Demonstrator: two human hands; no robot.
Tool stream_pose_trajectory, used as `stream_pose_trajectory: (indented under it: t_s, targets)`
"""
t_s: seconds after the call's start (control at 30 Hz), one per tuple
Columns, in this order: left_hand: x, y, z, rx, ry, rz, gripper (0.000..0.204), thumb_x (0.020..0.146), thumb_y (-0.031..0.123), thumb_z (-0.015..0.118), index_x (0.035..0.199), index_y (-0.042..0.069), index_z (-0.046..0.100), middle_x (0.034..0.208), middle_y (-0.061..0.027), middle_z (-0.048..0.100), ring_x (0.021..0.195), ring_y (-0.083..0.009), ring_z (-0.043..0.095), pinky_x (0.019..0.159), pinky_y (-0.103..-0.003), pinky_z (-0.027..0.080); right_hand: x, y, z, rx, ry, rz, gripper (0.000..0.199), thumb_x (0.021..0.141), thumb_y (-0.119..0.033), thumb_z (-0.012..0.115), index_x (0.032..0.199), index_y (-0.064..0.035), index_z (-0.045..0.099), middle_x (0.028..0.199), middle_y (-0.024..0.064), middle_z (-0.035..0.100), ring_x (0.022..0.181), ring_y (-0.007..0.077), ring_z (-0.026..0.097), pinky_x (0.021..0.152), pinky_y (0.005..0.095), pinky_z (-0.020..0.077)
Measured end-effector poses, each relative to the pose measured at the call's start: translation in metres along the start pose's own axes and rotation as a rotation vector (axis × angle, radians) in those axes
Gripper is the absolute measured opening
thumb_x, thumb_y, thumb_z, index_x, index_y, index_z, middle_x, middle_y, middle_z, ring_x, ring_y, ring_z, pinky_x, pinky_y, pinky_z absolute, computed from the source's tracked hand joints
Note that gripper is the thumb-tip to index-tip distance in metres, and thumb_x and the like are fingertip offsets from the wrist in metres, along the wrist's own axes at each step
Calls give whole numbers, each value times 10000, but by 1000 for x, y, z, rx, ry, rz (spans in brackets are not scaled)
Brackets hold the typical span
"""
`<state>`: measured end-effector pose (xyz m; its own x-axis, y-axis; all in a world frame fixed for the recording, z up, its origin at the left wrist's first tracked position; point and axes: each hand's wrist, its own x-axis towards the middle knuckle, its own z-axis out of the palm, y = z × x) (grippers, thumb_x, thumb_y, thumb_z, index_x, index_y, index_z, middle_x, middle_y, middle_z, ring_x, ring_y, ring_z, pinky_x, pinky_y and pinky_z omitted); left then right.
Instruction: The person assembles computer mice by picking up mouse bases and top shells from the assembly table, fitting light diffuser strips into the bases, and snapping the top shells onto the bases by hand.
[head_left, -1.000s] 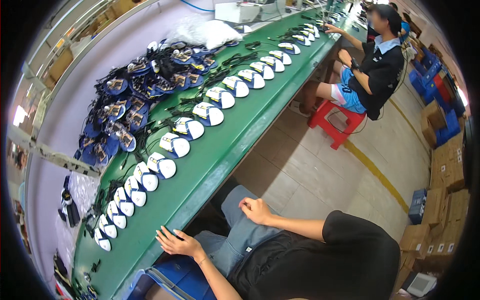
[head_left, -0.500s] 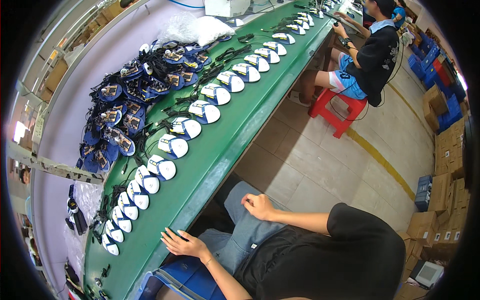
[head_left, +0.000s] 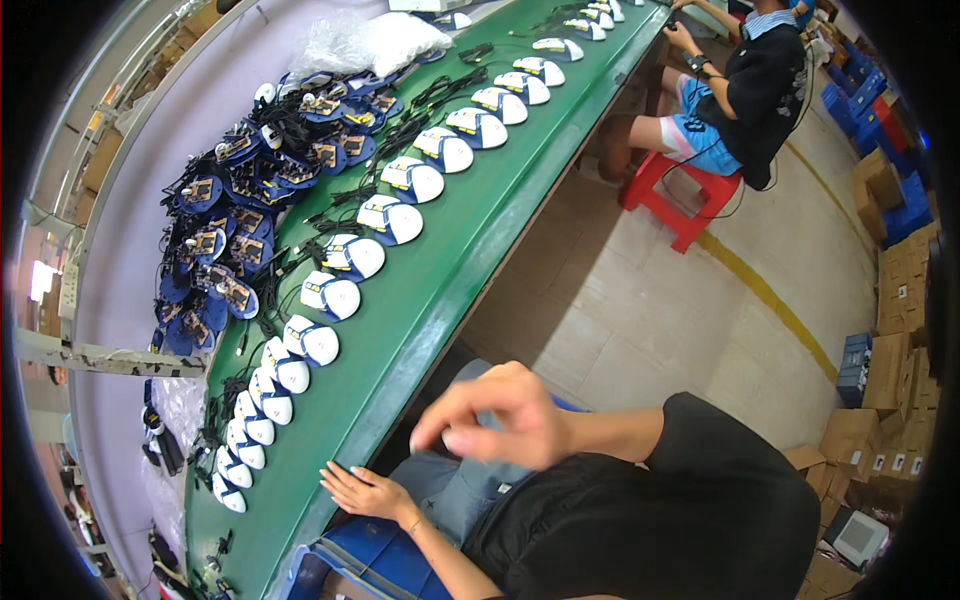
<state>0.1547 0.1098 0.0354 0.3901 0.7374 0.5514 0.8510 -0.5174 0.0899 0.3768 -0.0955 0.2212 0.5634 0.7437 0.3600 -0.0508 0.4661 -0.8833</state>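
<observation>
One long green bench (head_left: 400, 290): slants from lower left to the top, where the frame cuts off its far end.
Row of mice (head_left: 398, 222): lies along the bench to the left of both hands and beyond, a bare green strip separating the left hand from the nearest ones.
Co-worker (head_left: 770, 90): seated farther along, head cut off by the upper edge.
Heap of blue shells (head_left: 235, 215): behind the row, exposed boards showing, many pieces hiding one another.
Right hand (head_left: 510, 420): raised over the lap, blurred, half-open with loosely bent fingers, no object visible in it.
Left hand (head_left: 368, 494): flat and spread at the bench's near edge; contact hard to tell.
Single mouse: white rounded back, dark blue sides.
Black cables (head_left: 437, 90): tangled behind the mice.
Yellow patches: small, on many mice, too small to make out.
</observation>
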Motion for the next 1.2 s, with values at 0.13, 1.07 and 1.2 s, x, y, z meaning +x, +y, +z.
stream_pose_trajectory:
  t_s: [0.13,1.07,1.2]
  targets:
    - [3,21,-11,29,108,31,417,1019,287,384,1275,8,558,1329,-177,552,1256,-366,495,1032,-479,369,17,-45,8,527,-318,-356,263,896,-42,501,1107,43,632,968,129,690,654,172,634,555,266,465]
    - [-7,-6,14,-34,183,-24,410,1018,265,356,1333,73,534,1409,-115,494,1327,-314,424,1089,-472,274,31,-48,44,801,-505,-342,216,821,35,537,959,131,674,675,153,650,449,161,555,432,268,390]
    - [-5,6,27,-87,64,-63,416,1014,274,353,1321,64,540,1416,-108,487,1342,-306,406,1103,-487,251,16,-56,56,906,-429,-197,219,795,10,577,922,150,688,773,239,692,493,230,615,452,287,425]
